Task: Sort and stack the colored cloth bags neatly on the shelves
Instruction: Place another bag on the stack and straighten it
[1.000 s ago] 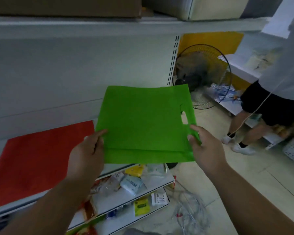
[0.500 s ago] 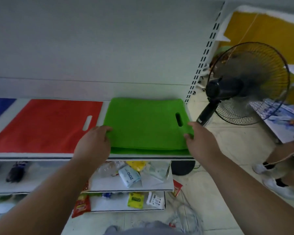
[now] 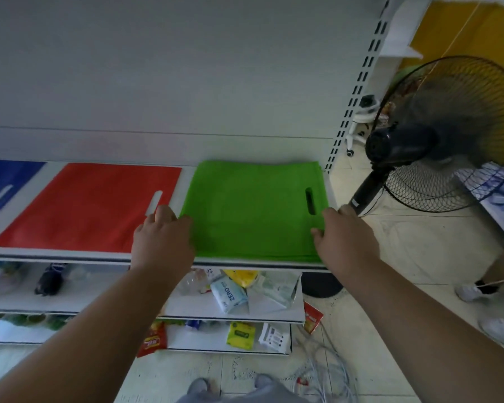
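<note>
**Squaring the green bag on its pile**

Looking down from the head camera, you have your left hand [image 3: 163, 238] at the near left corner of the green bag [image 3: 253, 210] and your right hand [image 3: 345, 238] at its near right corner, fingers curled onto the edges. The bag lies flat on the shelf [image 3: 70, 255], seemingly on a green pile. At nine o'clock from it lies the red bag [image 3: 85, 207], then a blue bag [image 3: 3, 184]. Placing looks nearly done; next, let go and fetch another bag. Lower shelves hold packets [image 3: 230, 292]. A fan [image 3: 448, 135] stands at three o'clock.
</note>
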Action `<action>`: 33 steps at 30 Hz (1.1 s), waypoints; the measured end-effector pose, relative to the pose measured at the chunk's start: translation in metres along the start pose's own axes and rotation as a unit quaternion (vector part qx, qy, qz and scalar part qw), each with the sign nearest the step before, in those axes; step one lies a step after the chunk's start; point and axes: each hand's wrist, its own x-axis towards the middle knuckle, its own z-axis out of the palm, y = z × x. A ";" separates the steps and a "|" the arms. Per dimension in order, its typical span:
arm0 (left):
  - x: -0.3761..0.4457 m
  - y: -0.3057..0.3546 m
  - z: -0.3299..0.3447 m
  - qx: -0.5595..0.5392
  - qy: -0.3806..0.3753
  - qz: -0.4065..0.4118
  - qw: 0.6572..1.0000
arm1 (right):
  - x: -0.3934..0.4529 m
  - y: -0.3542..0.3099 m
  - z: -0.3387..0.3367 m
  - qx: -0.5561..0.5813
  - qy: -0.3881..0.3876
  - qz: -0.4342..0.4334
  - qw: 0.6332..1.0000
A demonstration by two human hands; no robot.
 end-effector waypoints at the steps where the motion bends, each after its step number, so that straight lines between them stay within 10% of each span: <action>1: -0.002 -0.001 0.000 -0.003 0.013 0.004 1.000 | -0.001 -0.003 -0.003 0.003 0.007 -0.016 1.000; 11: -0.062 -0.078 -0.029 -0.092 0.057 -0.012 0.994 | -0.019 -0.137 -0.033 0.065 0.072 -0.213 0.972; 33: -0.291 -0.604 -0.041 -0.021 0.124 -0.374 0.919 | -0.173 -0.757 0.018 0.145 -0.002 -0.554 0.820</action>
